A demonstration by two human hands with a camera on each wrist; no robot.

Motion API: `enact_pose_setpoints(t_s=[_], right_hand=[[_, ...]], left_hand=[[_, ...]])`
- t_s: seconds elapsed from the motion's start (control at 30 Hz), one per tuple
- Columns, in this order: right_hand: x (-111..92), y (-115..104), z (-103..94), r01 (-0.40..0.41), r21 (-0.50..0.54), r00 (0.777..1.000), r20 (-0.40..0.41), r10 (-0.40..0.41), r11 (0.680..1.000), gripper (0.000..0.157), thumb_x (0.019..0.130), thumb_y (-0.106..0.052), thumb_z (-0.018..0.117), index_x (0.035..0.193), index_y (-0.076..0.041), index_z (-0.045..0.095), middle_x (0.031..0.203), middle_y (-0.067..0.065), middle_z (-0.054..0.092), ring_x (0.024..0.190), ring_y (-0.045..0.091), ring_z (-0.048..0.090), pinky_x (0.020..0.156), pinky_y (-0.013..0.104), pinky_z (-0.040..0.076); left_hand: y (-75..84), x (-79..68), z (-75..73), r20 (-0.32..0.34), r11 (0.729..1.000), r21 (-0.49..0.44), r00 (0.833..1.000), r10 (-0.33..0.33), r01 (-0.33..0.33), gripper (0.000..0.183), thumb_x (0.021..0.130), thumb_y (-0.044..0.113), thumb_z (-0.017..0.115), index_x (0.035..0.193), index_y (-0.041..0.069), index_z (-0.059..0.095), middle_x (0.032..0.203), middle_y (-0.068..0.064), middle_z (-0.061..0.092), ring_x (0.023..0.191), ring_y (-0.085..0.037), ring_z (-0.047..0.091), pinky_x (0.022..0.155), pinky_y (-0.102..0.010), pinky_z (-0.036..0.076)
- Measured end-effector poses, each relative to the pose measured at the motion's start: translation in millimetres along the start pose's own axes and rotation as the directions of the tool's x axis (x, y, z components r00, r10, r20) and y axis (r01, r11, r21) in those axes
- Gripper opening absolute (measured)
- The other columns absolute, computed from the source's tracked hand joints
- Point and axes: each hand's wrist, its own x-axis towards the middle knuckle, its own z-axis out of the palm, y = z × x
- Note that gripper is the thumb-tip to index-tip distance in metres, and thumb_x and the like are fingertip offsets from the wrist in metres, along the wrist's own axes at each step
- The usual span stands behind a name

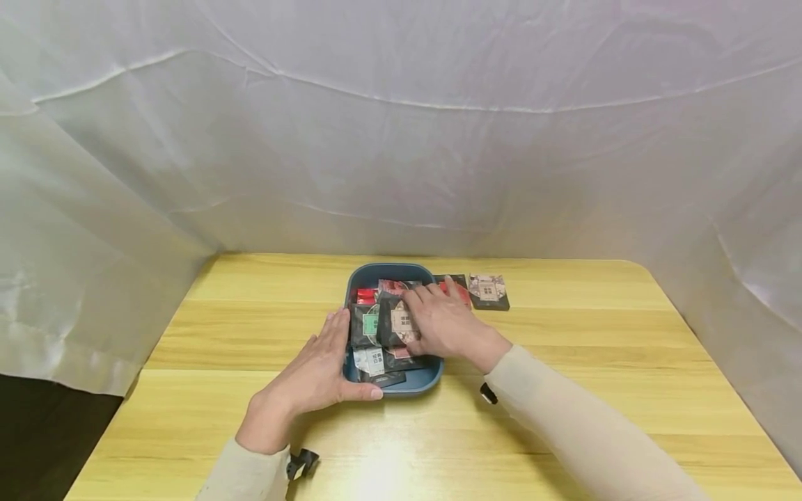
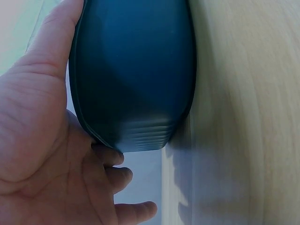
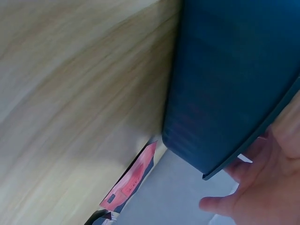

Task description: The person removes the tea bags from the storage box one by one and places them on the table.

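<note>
A shiny pale silver fabric curtain (image 1: 401,160) hangs behind and beside a light yellow wood-grain table (image 1: 595,362). Two cream sleeves, the right one (image 1: 564,417) and the left one (image 1: 244,473), reach in from the near edge toward a dark blue, round-cornered bin (image 1: 391,270) standing on the table, with overlapping flat packets inside. The left hand (image 1: 316,372) lies along the bin's left side, fingers straight and thumb stretched out apart from them by the near rim. The right hand (image 1: 447,323) comes over the bin's right rim, and directly under its fingers and thumb lies a black square packet with a beige label (image 1: 396,323), on top of the others; the hand covers part of it, so I cannot tell whether the fingers pinch it or only touch it. Just left of that packet lies a black packet with a green label (image 1: 365,325), with a pale grey packet with dark print (image 1: 370,362) nearer the person. Outside the bin, just past its right rim, a red-and-black packet (image 1: 462,292) rests on the table, partly behind the right hand, next to a black packet with a floral top (image 1: 490,291). A small black device (image 1: 303,464) sits at the left cuff.
</note>
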Motion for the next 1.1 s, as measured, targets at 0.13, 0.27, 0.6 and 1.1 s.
enact_pose_setpoints(t_s=[0.13, 0.27, 0.6, 1.1], right_hand=[[1.0, 0.1, 1.4, 0.025, 0.003, 0.999, -0.042, -0.025, 1.000, 0.101, 0.081, -0.061, 0.084, 0.157, -0.008, 0.043, 0.154, 0.014, 0.054, 0.145, 0.035, 0.049, 0.125, 0.071, 0.022], [2.9, -0.8, 3.0, 0.048, -0.020, 0.994, -0.093, -0.049, 0.999, 0.099, 0.082, -0.060, 0.083, 0.156, -0.007, 0.043, 0.153, 0.014, 0.053, 0.143, 0.034, 0.049, 0.124, 0.069, 0.027], [6.4, 3.1, 3.6, 0.070, -0.052, 0.980, -0.184, -0.078, 0.996, 0.098, 0.077, -0.061, 0.085, 0.149, -0.004, 0.048, 0.147, 0.014, 0.054, 0.135, 0.034, 0.051, 0.120, 0.059, 0.039], [-9.1, 24.0, -31.6, 0.073, 0.100, 0.981, -0.185, -0.054, 0.992, 0.090, 0.079, -0.046, 0.085, 0.146, 0.001, 0.048, 0.144, 0.018, 0.055, 0.134, 0.035, 0.052, 0.120, 0.052, 0.044]], left_hand=[[-1.5, -0.2, -0.4, -0.008, 1.000, 0.001, 1.000, 0.005, -0.005, 0.146, 0.074, 0.078, 0.080, 0.169, 0.002, 0.000, 0.177, -0.019, -0.001, 0.164, -0.037, 0.002, 0.128, -0.066, 0.020], [-4.3, -0.3, -0.7, -0.013, 1.000, 0.004, 1.000, 0.004, -0.004, 0.145, 0.075, 0.077, 0.080, 0.169, 0.001, 0.000, 0.177, -0.020, 0.000, 0.164, -0.039, 0.003, 0.127, -0.066, 0.021], [-11.1, 3.5, -2.3, -0.010, 1.000, 0.006, 1.000, 0.017, -0.017, 0.146, 0.074, 0.079, 0.079, 0.168, -0.001, 0.001, 0.176, -0.022, 0.001, 0.163, -0.042, 0.004, 0.128, -0.064, 0.021], [-21.2, 5.9, -4.6, 0.012, 1.000, -0.021, 1.000, -0.022, 0.023, 0.149, 0.072, 0.080, 0.079, 0.168, 0.001, -0.001, 0.177, -0.020, -0.002, 0.163, -0.041, 0.000, 0.128, -0.065, 0.017]])
